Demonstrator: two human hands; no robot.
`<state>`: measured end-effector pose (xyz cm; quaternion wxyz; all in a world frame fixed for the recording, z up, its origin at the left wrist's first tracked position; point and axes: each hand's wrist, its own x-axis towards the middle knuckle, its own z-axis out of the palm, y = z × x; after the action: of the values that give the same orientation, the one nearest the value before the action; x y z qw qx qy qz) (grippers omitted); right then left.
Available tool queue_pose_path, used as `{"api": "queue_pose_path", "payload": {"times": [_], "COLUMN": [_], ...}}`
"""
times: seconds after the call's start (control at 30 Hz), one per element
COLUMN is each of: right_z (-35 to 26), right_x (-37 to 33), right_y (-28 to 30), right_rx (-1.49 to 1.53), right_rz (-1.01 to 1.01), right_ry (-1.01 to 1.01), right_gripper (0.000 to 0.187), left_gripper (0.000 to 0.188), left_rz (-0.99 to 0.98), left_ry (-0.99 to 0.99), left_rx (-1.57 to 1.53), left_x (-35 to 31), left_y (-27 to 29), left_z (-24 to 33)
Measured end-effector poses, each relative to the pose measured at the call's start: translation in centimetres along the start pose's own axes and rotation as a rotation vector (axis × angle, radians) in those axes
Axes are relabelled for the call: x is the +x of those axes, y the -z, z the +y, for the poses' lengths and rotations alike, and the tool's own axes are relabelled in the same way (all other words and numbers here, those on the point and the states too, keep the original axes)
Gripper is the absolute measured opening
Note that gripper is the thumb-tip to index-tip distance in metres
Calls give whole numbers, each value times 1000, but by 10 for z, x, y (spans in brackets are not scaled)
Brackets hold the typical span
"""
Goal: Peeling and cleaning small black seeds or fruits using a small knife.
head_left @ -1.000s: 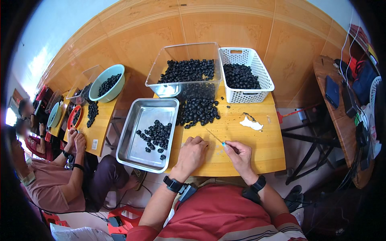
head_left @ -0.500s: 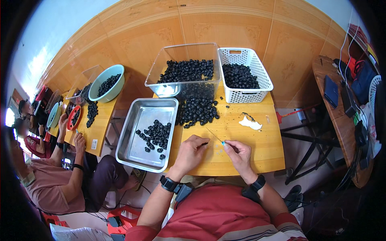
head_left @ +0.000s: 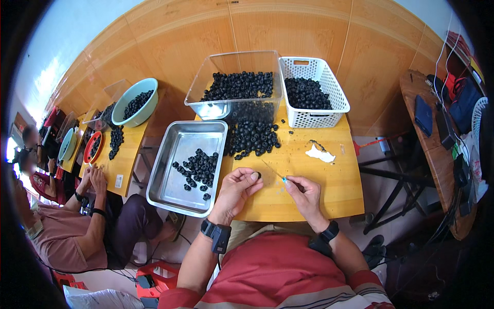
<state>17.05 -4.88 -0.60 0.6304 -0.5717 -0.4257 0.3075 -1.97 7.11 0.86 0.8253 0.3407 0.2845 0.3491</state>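
Observation:
My left hand (head_left: 232, 191) pinches a small round black part (head_left: 258, 175) between thumb and fingers, above the wooden table (head_left: 257, 208). My right hand (head_left: 304, 198) is closed on the blue end of a thin pointed pick (head_left: 271, 169); its slender shaft slants up and left toward the black part, apart from it. Just beyond my hands lies a loose heap of black ring-shaped parts (head_left: 252, 138). On the left, a metal tray (head_left: 167, 193) holds more of these parts, gathered toward its right side.
A clear plastic bin (head_left: 198, 100) and a white perforated basket (head_left: 319, 119), both with black parts, stand at the back. Scraps lie by a white torn piece (head_left: 320, 155) on the right. A co-worker (head_left: 77, 226) sits at another table on the left, near a green basin (head_left: 149, 110).
My left hand has turned, and the black part it holds now shows more plainly. The pick has shifted slightly up and left. The co-worker's hands have come together.

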Motion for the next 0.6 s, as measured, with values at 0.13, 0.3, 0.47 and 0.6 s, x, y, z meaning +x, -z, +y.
{"api": "queue_pose_path", "payload": {"times": [0.13,0.3,0.47,0.6], "right_z": [3,-2,0,4], "right_x": [0,-1,-2,-1], "right_y": [-1,-4,-6,-5], "right_rx": [-3,-7,-78,-97], "right_rz": [-8,-42,-63,-73], "right_ry": [25,20,131,150], "right_gripper": [24,24,21,22], "left_gripper": [12,13,13,13], "left_rz": [-22,-1,-117,-135], "left_ry": [1,18,6,10], "left_rx": [-185,-300,-342,-370], "left_x": [0,-2,-1,-2], "left_y": [2,0,1,0], "left_z": [-5,-9,-17,-19]}}
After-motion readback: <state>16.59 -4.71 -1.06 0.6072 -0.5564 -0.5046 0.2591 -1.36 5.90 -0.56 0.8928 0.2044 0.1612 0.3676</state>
